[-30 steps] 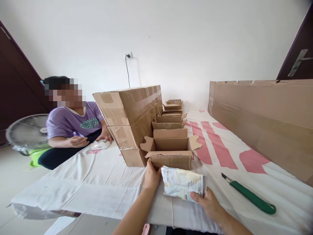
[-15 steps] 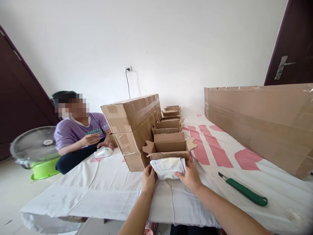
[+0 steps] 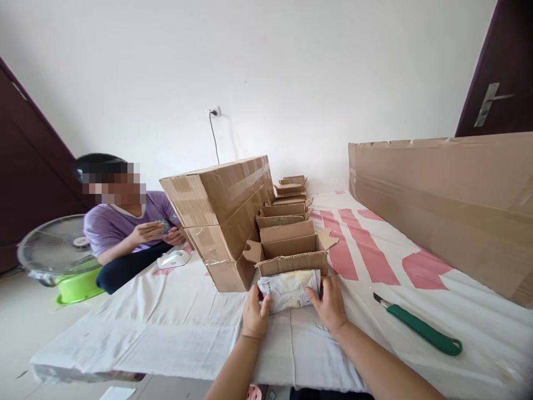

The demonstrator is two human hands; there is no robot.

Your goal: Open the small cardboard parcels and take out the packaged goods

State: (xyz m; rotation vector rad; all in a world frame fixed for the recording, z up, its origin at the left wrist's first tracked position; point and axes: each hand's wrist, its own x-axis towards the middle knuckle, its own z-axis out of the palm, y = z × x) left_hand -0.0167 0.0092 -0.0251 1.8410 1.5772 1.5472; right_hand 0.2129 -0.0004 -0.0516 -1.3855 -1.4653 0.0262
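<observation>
A white plastic packet [image 3: 287,290] with pale yellow contents is held between my two hands, just in front of the nearest open carton [image 3: 291,261]. My left hand [image 3: 255,314] grips its left end, thumb on the front face. At the right end, my right hand [image 3: 328,303] holds it the same way, with the fingers partly hidden behind. The carton's flaps are spread; its inside is only partly visible. Behind it, more small open cartons [image 3: 283,210] stand in a row. A green utility knife [image 3: 425,329] lies to the right, blade out.
Stacked taped boxes [image 3: 225,233] rise at the left of the row. A long cardboard box [image 3: 441,205] borders the right of the cloth-covered table [image 3: 187,333]. Across the far left sits a person [image 3: 129,228], hands raised near a white object [image 3: 174,259], beside a fan [image 3: 58,244].
My left thumb has come onto the front of the packet, which is slightly tilted now. The view has shifted a little. The person's hands at the left have moved closer together.
</observation>
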